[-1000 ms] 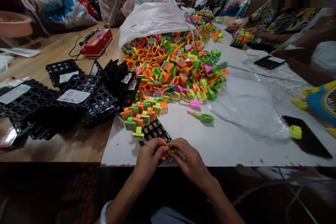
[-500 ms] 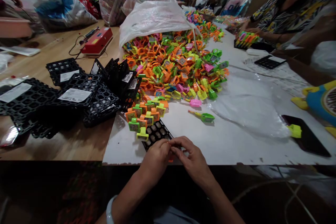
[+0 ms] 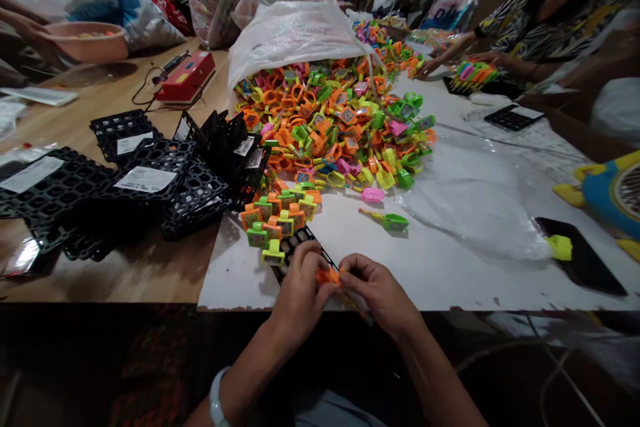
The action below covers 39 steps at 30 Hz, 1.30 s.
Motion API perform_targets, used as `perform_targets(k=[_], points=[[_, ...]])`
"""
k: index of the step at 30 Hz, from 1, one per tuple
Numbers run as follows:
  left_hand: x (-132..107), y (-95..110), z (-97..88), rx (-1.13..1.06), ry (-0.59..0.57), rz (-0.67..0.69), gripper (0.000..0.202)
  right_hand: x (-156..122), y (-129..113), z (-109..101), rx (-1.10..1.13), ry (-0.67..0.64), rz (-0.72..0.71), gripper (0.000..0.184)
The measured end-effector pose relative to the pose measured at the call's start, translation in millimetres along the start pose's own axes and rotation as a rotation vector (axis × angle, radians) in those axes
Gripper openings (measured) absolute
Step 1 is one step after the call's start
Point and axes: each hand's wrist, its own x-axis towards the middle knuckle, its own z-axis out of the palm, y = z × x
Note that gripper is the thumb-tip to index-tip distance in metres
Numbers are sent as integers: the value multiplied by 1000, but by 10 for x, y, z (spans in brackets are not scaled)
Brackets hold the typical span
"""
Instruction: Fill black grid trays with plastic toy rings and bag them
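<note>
My left hand (image 3: pixel 300 293) and my right hand (image 3: pixel 377 290) meet at the table's near edge, both pinched on one small orange plastic toy piece (image 3: pixel 329 275). Under and just behind them lies a black grid tray (image 3: pixel 300 243) with several green and orange toy pieces (image 3: pixel 273 220) standing in its far cells. A big heap of loose orange, green, yellow and pink toy pieces (image 3: pixel 335 120) spills from a white plastic bag (image 3: pixel 293 37) beyond it.
Stacked black grid trays (image 3: pixel 150 180) lie to the left on the wooden table. A red device (image 3: pixel 185 77) and a pink basin (image 3: pixel 90 40) sit farther back. Another person's hands (image 3: pixel 440 63) work at the right. A clear plastic sheet (image 3: pixel 475 193), a dark phone (image 3: pixel 580 263) and a loose green piece (image 3: pixel 390 221) lie to the right.
My hands have stayed at the tray's near end, turning the orange piece between them. The view shifted slightly. The pink basin at the far left has moved into clearer view.
</note>
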Motion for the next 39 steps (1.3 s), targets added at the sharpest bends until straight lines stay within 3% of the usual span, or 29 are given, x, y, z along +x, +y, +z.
perform_targets(k=[3,4,8,11,14,18,21,24,30,39], points=[[-45,44,-26,22,158,-32,3,-11,10,16,-100,142,-143,30],[-57,66,-32,12,172,-62,7,-21,10,32,-138,160,-186,27],[-62,163,-19,-128,39,-211,24,-89,11,134,-285,112,-380,16],[-23,192,2,-238,-65,-300,24,-133,13,200,-375,119,-558,12],[19,183,2,-210,-31,-301,18,-147,22,235,-399,171,-649,11],[53,168,-7,-179,69,-262,19,-146,59,258,-321,185,-569,11],[67,164,0,-216,129,-268,18,-167,81,262,-278,125,-460,11],[81,172,11,-235,174,-273,20,-195,89,253,-250,72,-446,12],[115,209,4,-290,193,-286,22,-180,101,237,-174,82,-374,13],[128,233,-21,-324,249,-298,25,-157,174,354,-55,108,-252,31]])
